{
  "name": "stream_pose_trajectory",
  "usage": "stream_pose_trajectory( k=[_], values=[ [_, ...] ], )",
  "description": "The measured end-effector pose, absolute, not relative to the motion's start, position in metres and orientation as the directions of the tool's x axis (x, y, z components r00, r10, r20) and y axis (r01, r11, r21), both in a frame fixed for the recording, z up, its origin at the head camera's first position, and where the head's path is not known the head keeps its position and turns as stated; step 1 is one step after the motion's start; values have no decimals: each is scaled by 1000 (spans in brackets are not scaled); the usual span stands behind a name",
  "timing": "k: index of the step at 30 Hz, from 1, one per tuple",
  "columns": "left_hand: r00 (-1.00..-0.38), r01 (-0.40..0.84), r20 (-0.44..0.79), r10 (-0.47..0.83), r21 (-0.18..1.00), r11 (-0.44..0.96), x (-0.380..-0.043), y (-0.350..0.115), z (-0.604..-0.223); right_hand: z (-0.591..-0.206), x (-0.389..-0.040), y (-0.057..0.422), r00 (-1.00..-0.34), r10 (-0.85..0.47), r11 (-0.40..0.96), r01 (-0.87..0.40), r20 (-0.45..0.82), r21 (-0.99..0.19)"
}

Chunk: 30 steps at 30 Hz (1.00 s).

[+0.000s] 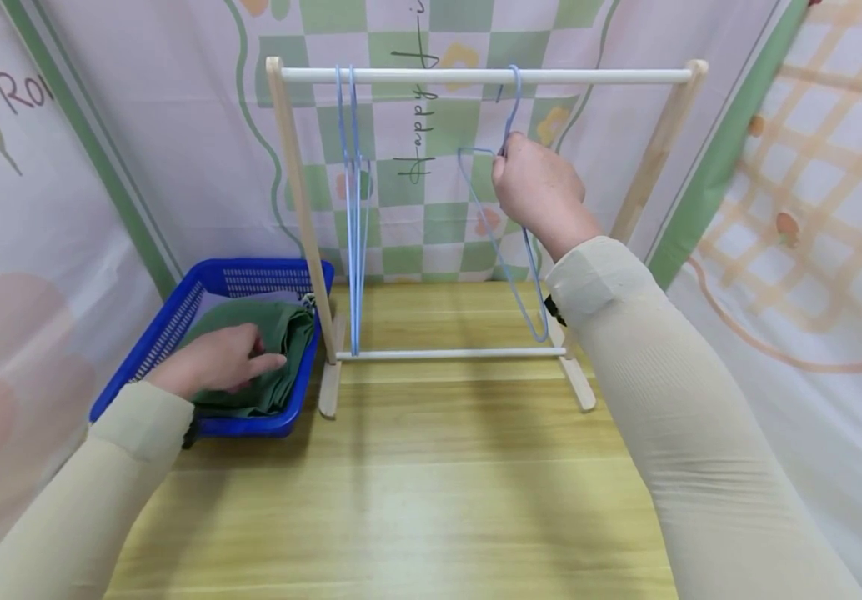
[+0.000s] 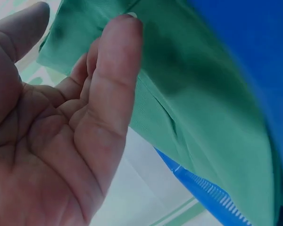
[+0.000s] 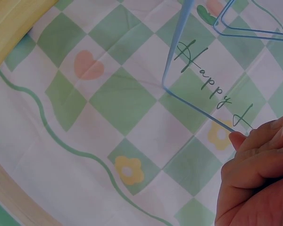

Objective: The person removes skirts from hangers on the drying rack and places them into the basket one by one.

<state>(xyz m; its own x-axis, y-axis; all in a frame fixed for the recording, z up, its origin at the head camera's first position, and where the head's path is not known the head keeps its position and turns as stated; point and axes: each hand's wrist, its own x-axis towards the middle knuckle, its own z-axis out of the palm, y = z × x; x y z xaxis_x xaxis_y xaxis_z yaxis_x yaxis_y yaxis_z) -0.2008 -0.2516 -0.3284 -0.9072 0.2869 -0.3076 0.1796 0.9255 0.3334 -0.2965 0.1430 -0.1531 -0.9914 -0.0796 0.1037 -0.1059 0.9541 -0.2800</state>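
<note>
My right hand (image 1: 539, 183) grips a blue wire hanger (image 1: 518, 82) just below its hook. That hook loops over the white top rail (image 1: 431, 76) of a small wooden rack. In the right wrist view, curled fingers close around one end of the hanger (image 3: 198, 109). On the left, my left hand (image 1: 221, 358) is over folded dark green cloth (image 1: 239, 312) in a blue plastic basket (image 1: 243, 429). Seen from the left wrist, its thumb is spread from the loosely bent fingers, and nothing is between them. The cloth (image 2: 203, 108) lies right beyond the fingertips.
Several more blue hangers (image 1: 356, 250) hang close together near the rack's left post (image 1: 296, 175). A white lower bar (image 1: 449, 353) joins the rack's feet. The basket stands beside the left post on the wood-grain table (image 1: 416, 483). A printed curtain (image 1: 176, 125) surrounds the table.
</note>
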Motion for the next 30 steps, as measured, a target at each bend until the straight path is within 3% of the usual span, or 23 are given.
stream_pose_trajectory(
  k=[10, 18, 30],
  values=[
    [-917, 198, -272, 292, 324, 925, -184, -263, -334, -152, -296, 143, -992, -77, 955, -102, 98, -278],
    [-960, 242, -46, 277, 368, 898, -180, -248, -318, -152, -294, 142, -993, -70, 955, -94, 95, -280],
    [-962, 273, 131, 240, 393, 878, -177, -221, -303, -156, -294, 141, -990, -86, 942, -118, 116, -313]
  ],
)
